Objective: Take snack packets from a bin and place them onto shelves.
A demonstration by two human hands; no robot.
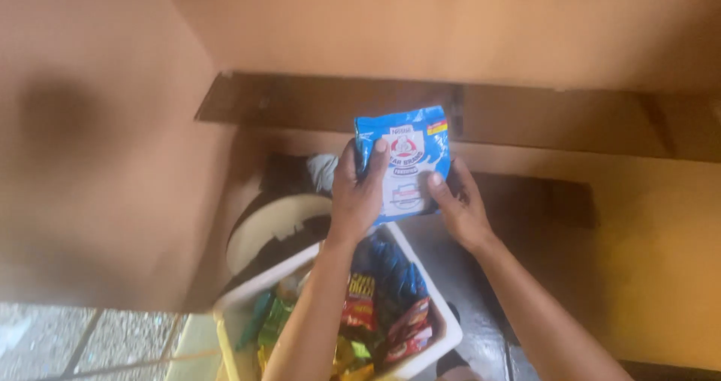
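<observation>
Above a white tub (439, 317) crammed with bright snack packets (375, 306), the left hand (357, 193) is gripping a blue-and-white pouch (405, 163) by its left edge while the right hand (460, 204) is pinching its lower right side, keeping it upright, printed face toward the camera.
</observation>
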